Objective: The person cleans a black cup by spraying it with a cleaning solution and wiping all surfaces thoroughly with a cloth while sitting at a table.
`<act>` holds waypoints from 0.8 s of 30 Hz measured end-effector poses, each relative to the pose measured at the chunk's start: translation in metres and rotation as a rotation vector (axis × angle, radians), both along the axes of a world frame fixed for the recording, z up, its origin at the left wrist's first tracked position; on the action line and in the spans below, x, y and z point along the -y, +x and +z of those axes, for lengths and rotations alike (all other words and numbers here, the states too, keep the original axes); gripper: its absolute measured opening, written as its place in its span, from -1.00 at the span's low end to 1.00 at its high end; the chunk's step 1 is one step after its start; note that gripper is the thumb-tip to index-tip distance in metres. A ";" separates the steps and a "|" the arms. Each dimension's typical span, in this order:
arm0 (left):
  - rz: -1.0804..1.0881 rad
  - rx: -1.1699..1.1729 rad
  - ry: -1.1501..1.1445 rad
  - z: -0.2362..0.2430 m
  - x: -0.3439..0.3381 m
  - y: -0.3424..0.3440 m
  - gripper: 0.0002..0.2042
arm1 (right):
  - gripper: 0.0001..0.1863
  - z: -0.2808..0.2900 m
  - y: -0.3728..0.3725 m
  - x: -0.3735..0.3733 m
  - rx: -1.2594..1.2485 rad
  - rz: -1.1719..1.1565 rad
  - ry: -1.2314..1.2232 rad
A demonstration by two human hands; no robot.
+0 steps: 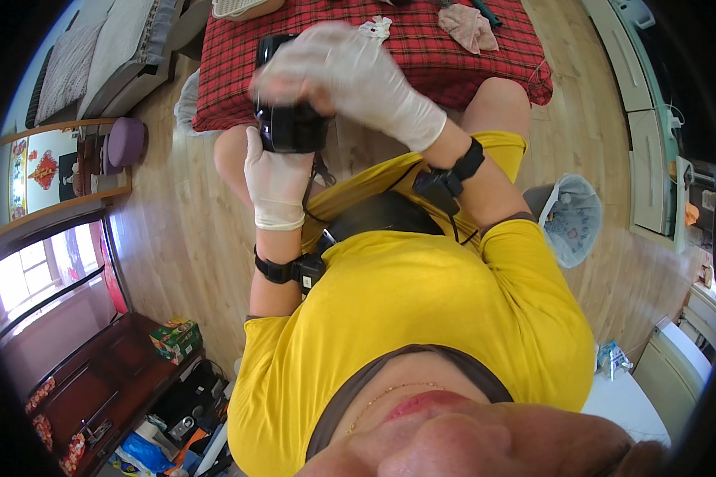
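Both my hands wear thin white gloves. My left hand (278, 183) holds a glossy black object (290, 131) from below, its thumb up along the side. The object has a rounded, shiny body, and its upper end shows beyond my other hand; its kind is not clear. Across its middle lies my right hand (354, 75), smeared by motion, with something pinkish at its fingertips that I cannot make out. Whether its fingers grip anything does not show. The object is held above my lap, at the near edge of a table with a red plaid cloth (485, 71).
On the plaid cloth lie a pink rag (468, 28), a crumpled white tissue (375, 29) and a pale basket (245, 8). A lined waste bin (571, 219) stands at my right. A purple stool (126, 141) is off to the left, and cabinets (652, 159) line the right side.
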State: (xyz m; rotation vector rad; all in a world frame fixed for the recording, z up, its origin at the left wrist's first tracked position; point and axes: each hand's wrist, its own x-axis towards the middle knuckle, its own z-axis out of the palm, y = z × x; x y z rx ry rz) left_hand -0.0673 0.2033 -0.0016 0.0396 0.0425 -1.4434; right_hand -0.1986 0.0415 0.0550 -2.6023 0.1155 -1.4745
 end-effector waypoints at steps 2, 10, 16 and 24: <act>0.054 0.120 0.136 0.012 0.001 -0.007 -0.38 | -0.55 -0.018 -0.007 0.035 -0.050 -0.239 -0.013; -0.025 -0.404 -0.170 0.026 0.003 -0.003 -0.47 | -0.62 0.012 -0.021 0.016 0.387 -0.160 0.351; -0.098 -0.368 -0.180 0.009 0.000 0.016 -0.52 | -0.75 -0.023 0.000 -0.039 0.036 0.131 0.124; 0.274 0.439 0.040 0.016 -0.015 0.022 -0.50 | -0.68 -0.100 -0.009 -0.006 -0.147 -0.096 0.353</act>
